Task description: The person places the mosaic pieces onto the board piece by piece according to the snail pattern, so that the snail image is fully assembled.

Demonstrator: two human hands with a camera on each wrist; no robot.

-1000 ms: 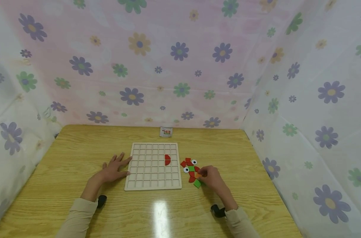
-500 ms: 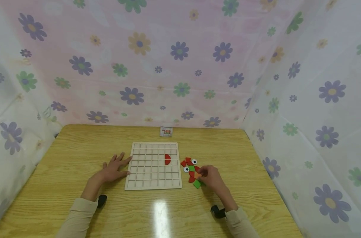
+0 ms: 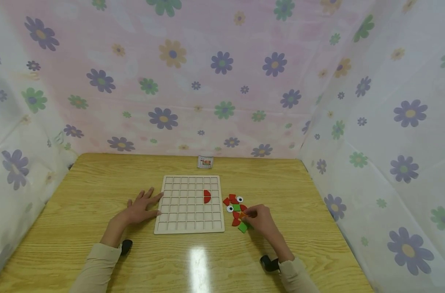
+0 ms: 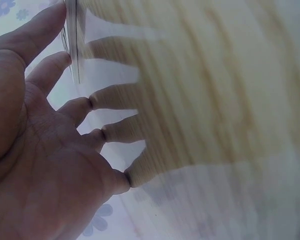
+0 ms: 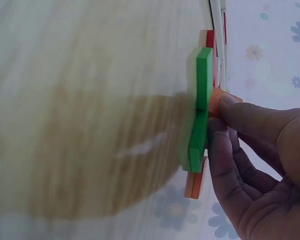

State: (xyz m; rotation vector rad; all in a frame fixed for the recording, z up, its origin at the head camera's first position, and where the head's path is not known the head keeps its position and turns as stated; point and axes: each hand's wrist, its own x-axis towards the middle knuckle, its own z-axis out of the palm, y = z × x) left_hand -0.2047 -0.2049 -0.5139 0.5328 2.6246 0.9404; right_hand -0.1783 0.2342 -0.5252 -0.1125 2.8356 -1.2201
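Note:
My left hand (image 3: 141, 208) lies with fingers spread at the left edge of a pale wooden grid board (image 3: 189, 232); its thumb and index finger touch that edge. In the left wrist view the other fingertips (image 4: 121, 181) rest on the table. Two red quarter-circle pieces (image 3: 207, 197) sit in the board's grid and form a half circle. To the right of the board, my right hand (image 3: 260, 219) pinches an orange piece (image 5: 217, 101) between thumb and fingers, above a loose pile. Green pieces (image 5: 204, 80) stand close by it, one partly under the fingers.
Around the pile lie several red pieces (image 3: 232, 197), a green square (image 3: 242, 227) and two white eye discs (image 3: 230, 208). A small picture card (image 3: 205, 162) lies behind the board, near the back of the wooden table (image 3: 97, 175). Flowered sheets (image 3: 222, 89) surround the table's back and sides.
The orange piece in my right hand has shifted slightly left and tilted. A red piece and the green square beside it have slid a little. My left hand has stayed on the board's edge.

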